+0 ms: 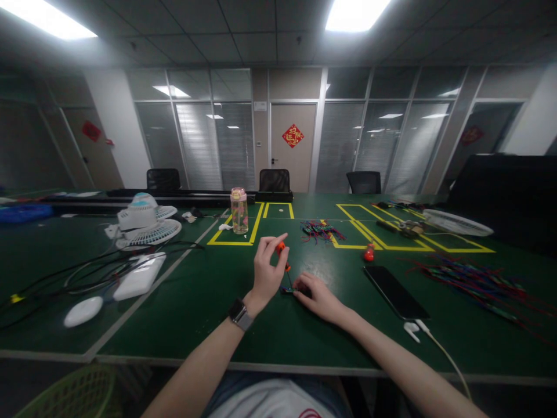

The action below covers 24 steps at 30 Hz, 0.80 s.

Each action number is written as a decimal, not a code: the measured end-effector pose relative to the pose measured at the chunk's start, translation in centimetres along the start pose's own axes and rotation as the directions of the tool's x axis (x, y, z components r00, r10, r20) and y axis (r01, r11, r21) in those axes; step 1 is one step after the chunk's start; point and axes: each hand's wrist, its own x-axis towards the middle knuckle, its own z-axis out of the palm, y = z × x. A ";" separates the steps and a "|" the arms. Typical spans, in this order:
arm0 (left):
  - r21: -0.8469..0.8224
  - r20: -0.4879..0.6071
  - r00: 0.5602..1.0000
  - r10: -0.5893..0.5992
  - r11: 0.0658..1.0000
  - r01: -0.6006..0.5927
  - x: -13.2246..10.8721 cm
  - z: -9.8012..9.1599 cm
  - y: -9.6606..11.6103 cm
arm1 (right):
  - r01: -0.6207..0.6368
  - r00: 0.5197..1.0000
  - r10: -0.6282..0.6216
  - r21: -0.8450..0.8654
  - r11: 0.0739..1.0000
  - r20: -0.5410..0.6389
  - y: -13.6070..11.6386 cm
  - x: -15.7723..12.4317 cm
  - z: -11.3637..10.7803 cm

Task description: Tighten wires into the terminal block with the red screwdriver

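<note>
My left hand (pixel 270 264), with a watch on its wrist, is raised over the table with its fingers closed round a small screwdriver (pixel 288 267). The tool has an orange and black handle, and its thin shaft points down at a small dark circuit board (pixel 286 289). Low on the table, my right hand (pixel 317 295) has its fingertips closed on the right end of that board. Whether the screwdriver's tip touches the board is too small to tell. Beyond the hands lies a pile of small boards with coloured wires (pixel 322 230).
To the right lie a red object (pixel 369 252), a black phone (pixel 395 292) with a white cable, and a heap of wires (pixel 474 284). A clear bottle (pixel 239 212) stands ahead. On the left are fans (pixel 148 223), a white power bank (pixel 139 276), a mouse (pixel 83 312) and black cables.
</note>
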 end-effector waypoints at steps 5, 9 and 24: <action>0.009 0.014 1.000 -0.006 1.000 0.006 0.0 0.0 0.0 | 0.015 1.000 -0.016 -0.011 1.000 -0.009 0.1 0.0 0.0; -0.052 0.056 0.998 -0.012 0.999 0.015 -0.1 -0.1 0.0 | 0.016 1.000 -0.016 -0.008 1.000 -0.011 0.1 0.0 0.0; -0.018 0.026 1.000 0.009 1.000 -0.008 -0.1 -0.2 0.1 | 0.024 1.000 -0.025 -0.008 1.000 -0.019 0.3 0.0 0.2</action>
